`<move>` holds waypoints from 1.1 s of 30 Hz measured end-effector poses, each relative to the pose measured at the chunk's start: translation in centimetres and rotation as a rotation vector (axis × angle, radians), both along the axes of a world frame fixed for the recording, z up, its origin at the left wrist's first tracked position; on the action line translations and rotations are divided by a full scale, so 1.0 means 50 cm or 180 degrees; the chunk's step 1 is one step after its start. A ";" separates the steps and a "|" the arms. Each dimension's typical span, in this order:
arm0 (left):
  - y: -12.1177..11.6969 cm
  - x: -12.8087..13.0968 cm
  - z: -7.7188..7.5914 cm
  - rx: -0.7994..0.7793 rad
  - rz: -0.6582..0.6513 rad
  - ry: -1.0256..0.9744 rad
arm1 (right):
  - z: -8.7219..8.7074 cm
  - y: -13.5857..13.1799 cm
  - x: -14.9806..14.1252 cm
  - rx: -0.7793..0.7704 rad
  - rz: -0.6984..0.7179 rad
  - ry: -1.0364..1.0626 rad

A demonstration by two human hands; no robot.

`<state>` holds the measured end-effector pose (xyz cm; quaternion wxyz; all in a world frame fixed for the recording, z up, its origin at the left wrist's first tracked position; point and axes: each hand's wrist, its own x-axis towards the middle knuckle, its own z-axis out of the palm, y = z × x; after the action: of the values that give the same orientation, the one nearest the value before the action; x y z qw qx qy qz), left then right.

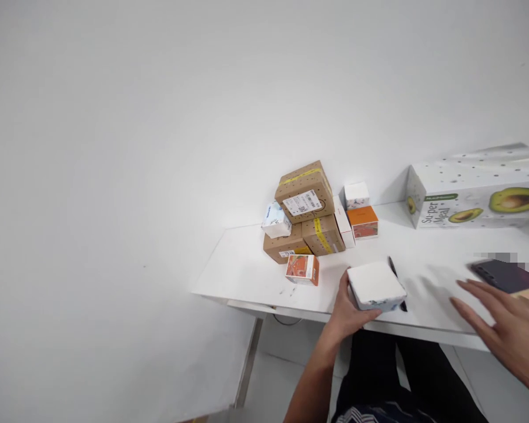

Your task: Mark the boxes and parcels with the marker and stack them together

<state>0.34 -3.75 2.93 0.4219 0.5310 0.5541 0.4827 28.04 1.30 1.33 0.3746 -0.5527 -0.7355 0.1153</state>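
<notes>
My left hand (348, 310) is wrapped round the left and near sides of a small white box (376, 281) with blue markings on its side, close to the table's front edge. Partly hidden behind that box lies a slim black pen-like object (392, 268). My right hand (505, 323) hovers open at the right, its fingers stretched out and holding nothing. Just beyond those fingers is a dark phone (500, 274), partly masked by blurred blocks. An orange-and-white box (302, 269) rests to the left of my left hand.
Brown cardboard boxes (306, 197) are stacked on the white table (233, 264), with a blue-and-white box (276, 220) on them. An orange box (363, 221) and another white box (357, 195) stand by the wall. At right is a large avocado-printed carton (476, 197).
</notes>
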 end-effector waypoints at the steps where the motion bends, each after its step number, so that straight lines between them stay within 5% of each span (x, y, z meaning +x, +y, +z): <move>1: 0.006 -0.005 0.010 0.0092 0.0050 0.0273 | 0.003 -0.007 -0.021 -0.0004 0.0073 0.0023; 7: 0.069 -0.073 0.099 0.0610 -0.0098 0.2729 | -0.008 -0.023 -0.085 0.0113 0.0413 0.0106; 11: 0.095 -0.109 0.130 0.0810 -0.0041 0.3801 | -0.020 -0.027 -0.082 0.0175 0.0394 0.0080; 19: 0.058 -0.149 0.186 0.2426 0.1591 0.3490 | -0.011 -0.044 -0.047 0.0290 0.0097 -0.0053; 23: 0.056 -0.155 0.153 0.2730 0.1454 0.3844 | 0.000 -0.032 -0.010 0.0477 -0.0126 -0.0220; 26: 0.056 -0.167 0.090 0.2104 0.1178 0.4645 | 0.008 -0.012 0.048 0.0647 -0.0391 -0.0363; 29: 0.054 -0.194 0.026 0.1493 0.1539 0.4976 | 0.024 0.011 0.128 0.0634 -0.0961 -0.0460; 33: 0.052 -0.226 -0.016 0.0713 0.1516 0.5197 | 0.052 0.064 0.226 0.0152 -0.1790 -0.0357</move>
<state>-10.97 -1.13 2.14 -0.2767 0.6202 0.7300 0.0769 39.34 4.49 3.92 0.3635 -0.7314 -0.5755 -0.0412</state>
